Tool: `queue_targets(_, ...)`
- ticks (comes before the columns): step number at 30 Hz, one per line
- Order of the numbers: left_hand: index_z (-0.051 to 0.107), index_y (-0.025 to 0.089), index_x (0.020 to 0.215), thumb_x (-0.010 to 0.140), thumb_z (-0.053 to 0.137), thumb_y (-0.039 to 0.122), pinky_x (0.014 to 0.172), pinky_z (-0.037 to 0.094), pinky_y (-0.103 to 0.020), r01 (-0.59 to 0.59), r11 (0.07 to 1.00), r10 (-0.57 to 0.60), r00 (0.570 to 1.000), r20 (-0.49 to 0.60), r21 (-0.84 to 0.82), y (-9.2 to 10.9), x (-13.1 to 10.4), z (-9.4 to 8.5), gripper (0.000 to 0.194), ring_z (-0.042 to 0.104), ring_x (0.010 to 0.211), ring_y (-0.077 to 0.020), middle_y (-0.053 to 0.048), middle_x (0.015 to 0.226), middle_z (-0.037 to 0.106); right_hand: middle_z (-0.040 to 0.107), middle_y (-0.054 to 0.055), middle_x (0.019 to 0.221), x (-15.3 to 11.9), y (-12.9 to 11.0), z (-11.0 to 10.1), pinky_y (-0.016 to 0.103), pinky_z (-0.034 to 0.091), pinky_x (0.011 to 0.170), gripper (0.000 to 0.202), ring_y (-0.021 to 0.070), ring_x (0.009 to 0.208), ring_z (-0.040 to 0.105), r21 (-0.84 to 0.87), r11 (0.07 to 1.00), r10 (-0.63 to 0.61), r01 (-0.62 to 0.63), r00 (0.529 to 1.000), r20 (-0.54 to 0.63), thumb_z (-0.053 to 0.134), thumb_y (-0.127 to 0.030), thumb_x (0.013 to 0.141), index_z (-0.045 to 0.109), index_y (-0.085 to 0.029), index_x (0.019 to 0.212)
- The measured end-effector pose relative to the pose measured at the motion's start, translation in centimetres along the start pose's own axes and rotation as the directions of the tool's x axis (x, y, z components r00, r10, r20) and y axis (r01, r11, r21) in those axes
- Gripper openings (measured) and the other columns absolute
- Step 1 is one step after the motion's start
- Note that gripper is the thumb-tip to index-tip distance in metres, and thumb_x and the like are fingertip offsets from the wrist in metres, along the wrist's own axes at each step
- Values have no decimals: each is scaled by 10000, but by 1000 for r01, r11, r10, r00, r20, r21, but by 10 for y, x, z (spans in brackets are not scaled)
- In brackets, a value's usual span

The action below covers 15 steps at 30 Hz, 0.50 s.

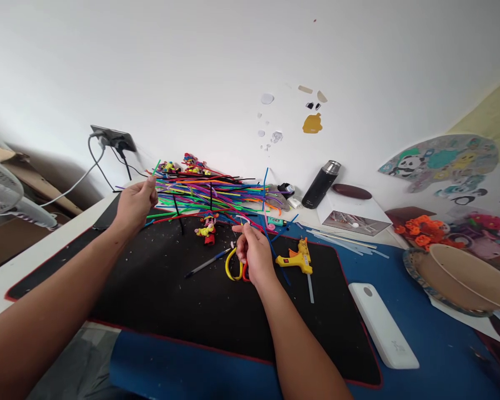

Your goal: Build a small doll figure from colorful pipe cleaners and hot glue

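My left hand (136, 203) is raised over the left back of the black mat (150, 289). Its thumb and fingers pinch a green pipe cleaner (156, 168), whose short end sticks up above them. My right hand (255, 251) hovers over the scissors (233, 269) with yellow and orange handles, its fingers curled and pinched together; whatever is in them is too small to make out. Left of that hand, a small colourful pipe-cleaner figure (207, 230) stands on the mat, and a pen (208, 263) lies in front of it. Several multicoloured pipe cleaners (208, 194) are heaped behind.
To the right lie a yellow glue gun (299, 260), clear glue sticks (345, 241) and a white power bank (383, 325). A black flask (321, 184) leans by a white box (354, 214). A beige bowl (470, 278) stands far right, a fan (2, 191) far left.
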<state>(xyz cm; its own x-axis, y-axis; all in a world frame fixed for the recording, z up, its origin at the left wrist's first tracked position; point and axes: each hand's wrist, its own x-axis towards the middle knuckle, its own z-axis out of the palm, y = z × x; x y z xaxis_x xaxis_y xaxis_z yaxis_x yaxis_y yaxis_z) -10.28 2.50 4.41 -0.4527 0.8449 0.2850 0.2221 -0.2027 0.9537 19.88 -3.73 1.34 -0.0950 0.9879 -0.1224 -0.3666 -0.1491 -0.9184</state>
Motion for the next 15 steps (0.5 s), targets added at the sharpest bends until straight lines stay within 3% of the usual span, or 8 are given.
queue_targets(2, 536, 201, 691, 991, 697, 465, 559, 305, -274, -12, 998, 10, 999, 33, 58, 0, -1, 0, 430, 364, 562, -109, 44, 567, 432, 513, -57, 529, 0, 0, 0, 218, 208, 386, 586, 85, 402, 413, -8, 1000, -1, 1, 1000, 7, 783, -745, 804, 776, -171, 928)
queue_targets(4, 663, 164, 948, 888, 794, 299, 661, 417, -263, -58, 994, 51, 996, 71, 89, 0, 0, 1, 198, 512, 680, -128, 18, 741, 613, 512, -56, 530, -1, 1, 1, 220, 209, 383, 579, 88, 403, 413, -19, 1000, -2, 2, 1000, 17, 772, -743, 818, 778, -176, 933)
queue_targets(7, 639, 146, 1288, 797, 811, 157, 862, 504, -309, -97, 993, 87, 988, 124, 69, 0, 0, 3, 520, 656, 905, -181, -31, 984, 740, 511, -57, 533, -1, 2, 1, 224, 213, 379, 575, 90, 404, 409, -34, 999, -5, 6, 1000, 23, 762, -745, 827, 779, -181, 940)
queue_targets(10, 680, 124, 1245, 866, 753, 169, 881, 495, -325, -76, 994, 62, 984, 167, 83, 0, -1, 5, 389, 669, 883, -190, -28, 902, 742, 509, -57, 529, -1, 2, 1, 229, 213, 379, 575, 92, 401, 409, -38, 999, -13, 14, 1000, 21, 756, -749, 831, 774, -185, 938)
queue_targets(15, 717, 116, 1132, 983, 642, 236, 711, 438, -279, -78, 986, 55, 987, 154, 149, 0, -7, 7, 205, 549, 700, -144, 14, 740, 634, 500, -60, 521, -1, 3, 3, 228, 213, 383, 575, 87, 395, 400, -62, 997, -40, 42, 999, 33, 745, -757, 840, 767, -185, 903)
